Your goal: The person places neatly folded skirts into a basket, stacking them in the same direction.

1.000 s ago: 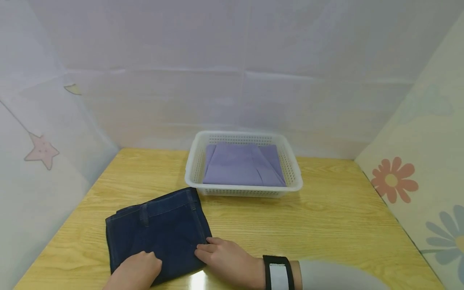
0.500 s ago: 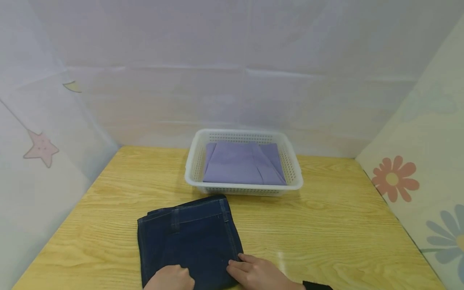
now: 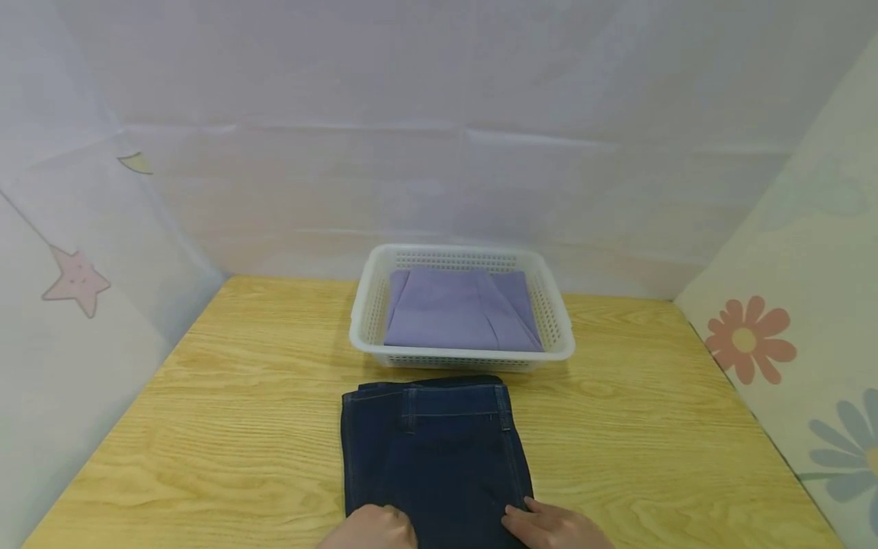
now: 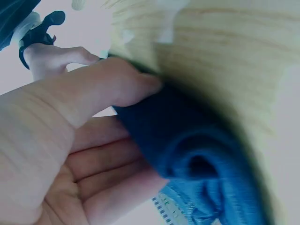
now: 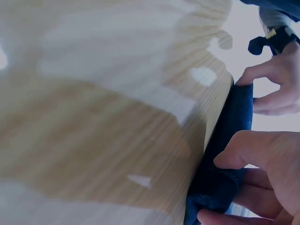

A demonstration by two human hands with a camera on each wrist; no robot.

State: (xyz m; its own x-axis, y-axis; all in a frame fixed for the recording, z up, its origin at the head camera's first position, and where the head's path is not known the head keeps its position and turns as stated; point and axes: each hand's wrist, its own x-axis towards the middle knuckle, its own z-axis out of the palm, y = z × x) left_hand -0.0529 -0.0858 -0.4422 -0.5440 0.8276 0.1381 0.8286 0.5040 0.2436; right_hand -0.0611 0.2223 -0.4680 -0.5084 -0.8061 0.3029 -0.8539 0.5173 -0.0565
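A folded pair of dark blue jeans (image 3: 439,457) lies near the front of the table, its waistband and belt loops toward the far side. At the near left edge my left hand (image 3: 373,528) grips the fold. My right hand (image 3: 555,528) holds the near right edge. In the left wrist view, the thumb lies on one side of the denim (image 4: 187,126) and the fingers on the other. Thumb and fingers likewise pinch the rolled denim edge (image 5: 215,173) in the right wrist view. The head view cuts off the jeans' near edge.
Just beyond the jeans stands a white plastic basket (image 3: 463,354) holding a folded purple garment (image 3: 446,309). The wooden table (image 3: 652,427) extends to both sides. Patterned cloth walls (image 3: 439,152) enclose the back and sides.
Both hands have moved the folded jeans to the right and slightly nearer, and turned them straighter, so they now lie in front of the basket. The basket has stayed put.
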